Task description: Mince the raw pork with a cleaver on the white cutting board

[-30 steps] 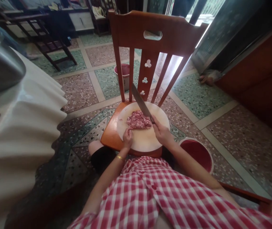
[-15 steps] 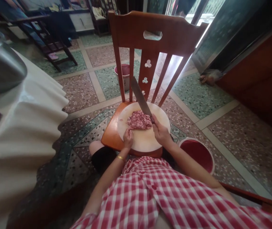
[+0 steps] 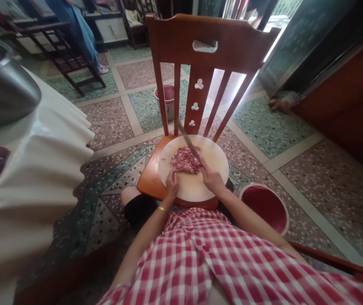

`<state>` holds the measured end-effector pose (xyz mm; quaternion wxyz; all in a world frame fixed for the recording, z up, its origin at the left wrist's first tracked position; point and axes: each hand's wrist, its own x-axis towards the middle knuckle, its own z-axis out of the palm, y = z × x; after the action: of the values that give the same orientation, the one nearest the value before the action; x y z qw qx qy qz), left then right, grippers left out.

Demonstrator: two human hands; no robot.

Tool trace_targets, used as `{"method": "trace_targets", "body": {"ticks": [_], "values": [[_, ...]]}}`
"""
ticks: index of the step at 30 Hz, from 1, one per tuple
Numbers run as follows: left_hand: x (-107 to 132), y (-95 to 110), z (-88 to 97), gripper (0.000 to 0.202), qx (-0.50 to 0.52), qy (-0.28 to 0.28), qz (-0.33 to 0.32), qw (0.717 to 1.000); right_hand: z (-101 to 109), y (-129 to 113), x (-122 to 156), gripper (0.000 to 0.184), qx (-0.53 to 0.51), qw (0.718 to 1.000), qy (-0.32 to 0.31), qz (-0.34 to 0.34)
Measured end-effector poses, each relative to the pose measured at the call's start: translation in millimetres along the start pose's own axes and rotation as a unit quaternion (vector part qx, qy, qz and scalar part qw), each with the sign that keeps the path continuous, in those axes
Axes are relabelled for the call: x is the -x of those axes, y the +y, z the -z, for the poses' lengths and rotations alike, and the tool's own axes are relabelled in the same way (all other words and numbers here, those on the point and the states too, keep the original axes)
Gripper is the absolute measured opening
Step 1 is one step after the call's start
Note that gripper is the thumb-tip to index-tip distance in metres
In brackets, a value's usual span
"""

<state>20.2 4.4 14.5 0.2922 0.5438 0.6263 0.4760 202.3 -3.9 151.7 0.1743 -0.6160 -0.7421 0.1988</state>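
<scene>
A round pale cutting board (image 3: 211, 154) lies on the seat of a wooden chair (image 3: 207, 46). A pile of pink minced meat (image 3: 184, 160) sits at the board's middle. My right hand (image 3: 211, 178) is closed on the handle of a large knife (image 3: 188, 142), whose blade lies down across the right side of the meat. My left hand (image 3: 171, 184), fingers curled, rests on the board at the near left edge of the meat. A gold bangle is on my left wrist.
A red bucket (image 3: 266, 206) stands on the floor right of the chair; a smaller pink bucket (image 3: 168, 98) is behind it. A white-clothed table (image 3: 29, 178) with a steel bowl (image 3: 3, 84) fills the left. A person in blue stands far back left.
The knife blade was raised over the meat half a second ago and has come down onto it. My left hand stays at the meat's edge. A person walked into view at back left.
</scene>
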Motion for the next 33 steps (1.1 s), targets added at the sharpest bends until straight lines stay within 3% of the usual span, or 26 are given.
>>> {"method": "trace_targets", "body": {"ticks": [2,4,8,10,14,16,20,23,27,29,33], "values": [[-0.1,1.0,0.2,0.02,-0.003,-0.001,0.003,1.0,-11.0,9.0,0.6,0.048,0.03,0.996,-0.072,-0.039],[-0.2,1.6,0.4,0.02,-0.004,-0.007,0.001,1.0,-8.5,11.5,1.7,0.047,0.018,0.996,-0.083,-0.041],[-0.4,1.1,0.4,0.02,-0.003,-0.009,-0.007,1.0,12.5,-0.8,1.8,0.048,-0.045,0.998,0.036,0.028],[-0.4,0.5,0.4,0.021,-0.003,-0.005,-0.007,1.0,9.0,-2.5,0.7,0.049,-0.042,0.996,0.068,0.035],[-0.3,0.1,0.7,0.021,-0.008,-0.002,-0.008,1.0,-14.1,10.9,1.0,0.051,0.002,0.999,-0.035,-0.041],[-0.4,0.2,0.9,0.021,-0.007,-0.006,-0.013,1.0,-10.9,13.4,2.8,0.049,-0.016,0.997,-0.059,-0.046],[-0.6,0.4,0.4,0.021,-0.004,-0.011,-0.009,1.0,19.6,0.5,6.6,0.049,-0.069,0.997,0.029,0.019],[-0.6,0.4,0.0,0.022,-0.001,-0.01,-0.003,1.0,17.6,0.8,6.8,0.051,-0.044,0.996,0.075,0.018],[-0.6,0.5,0.3,0.022,-0.008,-0.008,-0.009,1.0,-9.5,22.3,6.3,0.051,0.009,0.998,-0.032,-0.047],[-0.7,0.7,0.4,0.021,-0.012,-0.01,-0.011,1.0,-6.6,24.9,7.0,0.05,-0.005,0.997,-0.046,-0.056],[-1.0,0.3,0.1,0.021,-0.013,-0.01,-0.014,1.0,24.1,6.8,9.2,0.049,-0.059,0.996,0.059,0.012]]}}
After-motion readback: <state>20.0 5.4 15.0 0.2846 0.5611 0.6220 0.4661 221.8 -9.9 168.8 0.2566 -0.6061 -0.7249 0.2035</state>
